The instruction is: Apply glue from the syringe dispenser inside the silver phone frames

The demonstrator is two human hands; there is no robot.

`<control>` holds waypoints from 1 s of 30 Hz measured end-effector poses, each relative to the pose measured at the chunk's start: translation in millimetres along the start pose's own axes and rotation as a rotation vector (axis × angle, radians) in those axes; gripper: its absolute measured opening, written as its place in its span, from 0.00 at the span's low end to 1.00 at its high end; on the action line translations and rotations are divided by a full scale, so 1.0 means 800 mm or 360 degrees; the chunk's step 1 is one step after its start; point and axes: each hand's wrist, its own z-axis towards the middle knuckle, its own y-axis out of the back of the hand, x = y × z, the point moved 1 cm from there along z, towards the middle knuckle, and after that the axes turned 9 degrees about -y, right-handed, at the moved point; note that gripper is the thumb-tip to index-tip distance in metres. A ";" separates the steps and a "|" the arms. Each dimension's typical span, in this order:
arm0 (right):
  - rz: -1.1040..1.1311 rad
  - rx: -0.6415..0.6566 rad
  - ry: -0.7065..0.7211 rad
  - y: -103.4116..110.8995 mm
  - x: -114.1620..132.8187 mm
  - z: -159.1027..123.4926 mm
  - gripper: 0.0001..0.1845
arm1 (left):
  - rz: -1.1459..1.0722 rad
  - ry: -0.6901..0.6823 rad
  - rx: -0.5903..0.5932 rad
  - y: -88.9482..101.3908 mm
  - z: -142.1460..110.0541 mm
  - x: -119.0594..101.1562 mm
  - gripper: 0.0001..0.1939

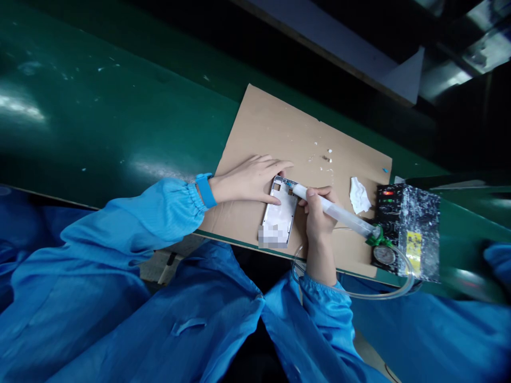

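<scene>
A silver phone frame (278,213) lies on a cardboard sheet (295,122) near the table's front edge. My left hand (255,180) steadies its upper left side, thumb on the face and fingers around the top corner. Closed around a white dispensing syringe (337,209), my right hand (319,213) keeps it slanted. The syringe's blue tip is at the frame's top right, by the small cutouts; whether it touches cannot be seen. A green cap (377,235) on the syringe's rear end joins a clear tube (399,290).
A black dispenser box (409,229) with a gauge and lit display stands at the right. A crumpled white tissue (359,195) and white crumbs (329,151) lie on the cardboard. The green table (120,111) extends left. Blue-clothed people (431,330) are partly visible at both sides.
</scene>
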 end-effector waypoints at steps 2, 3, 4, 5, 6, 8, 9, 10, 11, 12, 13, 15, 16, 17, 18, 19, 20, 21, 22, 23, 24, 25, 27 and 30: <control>0.0000 0.0001 0.0000 0.001 -0.001 0.000 0.25 | -0.0002 -0.0002 0.0001 0.000 0.000 0.000 0.48; -0.0004 0.0000 -0.0001 0.001 -0.002 0.000 0.25 | -0.0002 -0.0002 0.0001 0.000 0.000 0.000 0.48; -0.0009 -0.0001 -0.0004 0.001 -0.002 0.000 0.25 | -0.0003 -0.0003 0.0002 0.001 0.000 0.000 0.48; -0.0013 -0.0003 -0.0003 0.001 -0.002 0.001 0.24 | -0.0003 -0.0004 0.0003 0.001 0.000 0.000 0.48; -0.0015 -0.0001 0.0001 0.001 -0.002 0.001 0.24 | -0.0003 -0.0006 0.0002 0.001 0.000 0.000 0.48; -0.0009 0.0005 0.0018 0.001 -0.002 0.001 0.23 | -0.0004 -0.0009 0.0002 0.000 0.000 0.000 0.48; -0.0002 0.0007 0.0029 0.001 -0.002 0.001 0.23 | -0.0004 -0.0007 0.0005 0.000 0.000 0.000 0.48; 0.0005 0.0008 0.0038 0.001 -0.002 0.001 0.23 | -0.0005 -0.0006 0.0008 0.000 0.000 0.001 0.49; 0.0013 0.0007 0.0045 0.001 -0.002 0.001 0.23 | -0.0004 -0.0004 0.0011 0.000 0.000 0.001 0.49; 0.0020 0.0006 0.0049 0.001 -0.002 0.001 0.23 | -0.0002 -0.0003 0.0014 0.000 0.000 0.001 0.48; 0.0028 0.0005 0.0052 0.001 -0.003 0.002 0.23 | 0.0001 -0.0001 0.0017 0.000 0.000 0.000 0.48; 0.0042 0.0012 0.0051 0.001 -0.003 0.002 0.23 | 0.0008 0.0001 0.0022 0.001 0.000 0.000 0.48; 0.0047 0.0015 0.0051 0.001 -0.003 0.001 0.23 | 0.0011 0.0003 0.0026 0.001 0.000 -0.001 0.48; 0.0046 0.0017 0.0050 0.001 -0.004 0.001 0.23 | 0.0014 0.0006 0.0029 0.001 0.000 -0.001 0.48; 0.0041 0.0017 0.0047 0.001 -0.004 0.001 0.23 | 0.0017 0.0008 0.0030 0.001 0.000 -0.001 0.48; 0.0032 0.0014 0.0045 0.001 -0.004 0.001 0.23 | 0.0018 0.0008 0.0029 0.001 0.000 -0.002 0.48; 0.0022 0.0013 0.0044 0.001 -0.004 0.001 0.23 | 0.0019 0.0007 0.0027 0.001 0.000 -0.002 0.48; 0.0014 0.0009 0.0044 0.001 -0.004 0.001 0.23 | 0.0018 0.0006 0.0023 0.001 0.000 -0.002 0.47; 0.0009 0.0008 0.0044 0.001 -0.004 0.001 0.24 | 0.0018 0.0003 0.0018 0.001 0.000 -0.002 0.47; 0.0010 0.0006 0.0047 0.001 -0.004 0.001 0.24 | 0.0017 0.0001 0.0014 0.001 0.000 -0.002 0.47; 0.0015 0.0004 0.0052 0.001 -0.004 0.001 0.24 | 0.0017 0.0000 0.0013 0.000 0.000 -0.001 0.47; 0.0020 0.0002 0.0058 0.001 -0.004 0.001 0.24 | 0.0017 -0.0001 0.0012 0.000 0.000 -0.001 0.47; 0.0029 0.0003 0.0064 0.001 -0.004 0.001 0.25 | 0.0015 0.0002 0.0017 0.000 0.000 0.000 0.47; 0.0057 -0.0001 0.0066 0.000 -0.003 0.001 0.24 | 0.0006 0.0006 0.0030 0.002 -0.001 0.001 0.48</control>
